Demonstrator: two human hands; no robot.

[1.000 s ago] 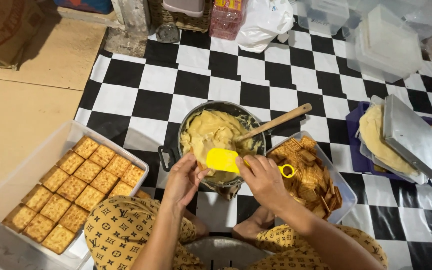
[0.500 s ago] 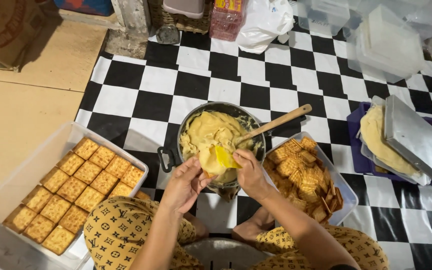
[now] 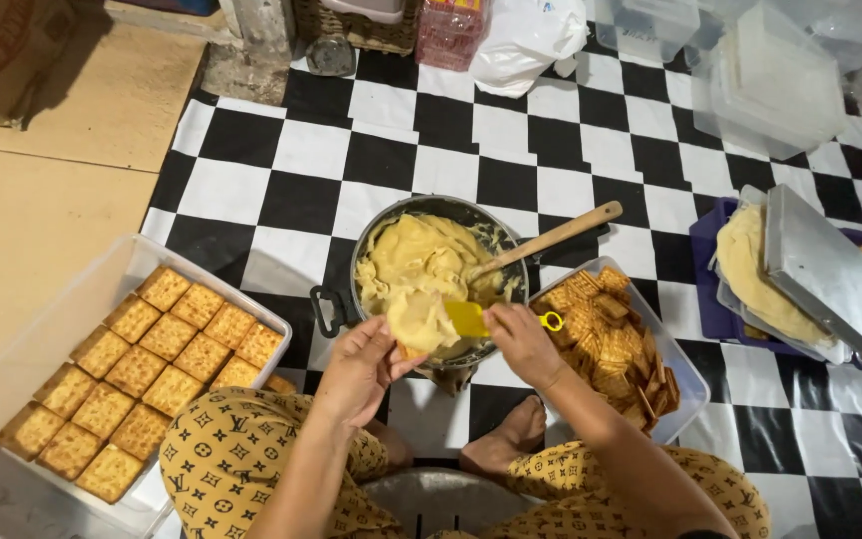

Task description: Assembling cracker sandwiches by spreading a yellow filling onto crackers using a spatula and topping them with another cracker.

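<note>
While left hand (image 3: 359, 371) holds cracker (image 3: 413, 324), spatula (image 3: 469, 318) spreads.

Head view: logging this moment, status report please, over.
Left hand holds a cracker heaped with yellow cream. Right hand spreads it with a yellow spatula. Pot directly behind; nothing in the way.

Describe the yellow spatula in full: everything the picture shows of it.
The yellow spatula is a small flat tool, plastic by its look, with a broad rectangular blade and a loop at the handle's end. The right hand grips the handle, so most of it is hidden. The blade lies nearly level, pointing left over the near rim of the dark pot, pressed against the pale yellow cream heaped on the cracker that the left hand holds. Cream smears the blade's edge.
</note>
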